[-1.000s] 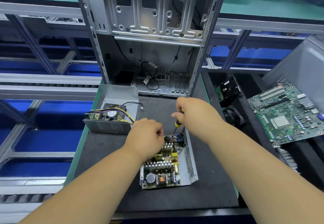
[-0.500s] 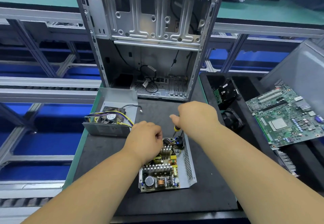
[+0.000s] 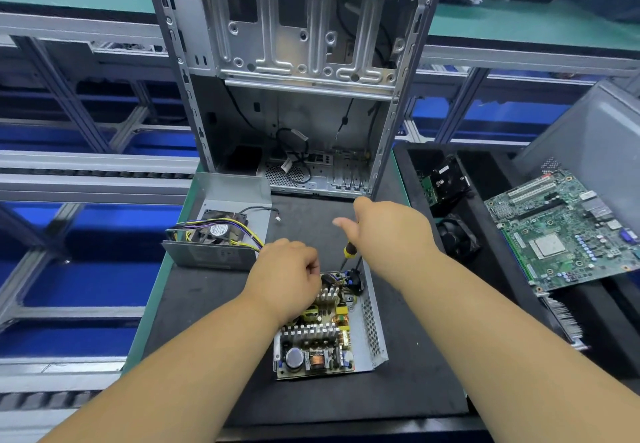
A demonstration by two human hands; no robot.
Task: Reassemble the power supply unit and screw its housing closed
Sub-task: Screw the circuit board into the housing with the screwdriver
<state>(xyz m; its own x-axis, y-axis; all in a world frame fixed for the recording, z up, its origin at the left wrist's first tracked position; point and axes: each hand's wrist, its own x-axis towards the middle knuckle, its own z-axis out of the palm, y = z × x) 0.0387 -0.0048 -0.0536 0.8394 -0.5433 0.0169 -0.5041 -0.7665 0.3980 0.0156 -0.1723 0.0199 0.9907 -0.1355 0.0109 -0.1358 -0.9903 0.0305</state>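
Screwdriver (image 3: 349, 252) in right hand (image 3: 388, 231) grip, tip hidden; left hand (image 3: 287, 276) curled, contents unseen.

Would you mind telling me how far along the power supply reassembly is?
Done: the circuit board sits in the housing base. In hand: the right hand holds a screwdriver at the board's far end, and the left hand rests there. Left: the cover with fan lies apart, so the housing isn't closed.

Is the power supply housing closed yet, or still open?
Open. The circuit board lies exposed in the housing base, and the cover half with the fan sits apart to the left.
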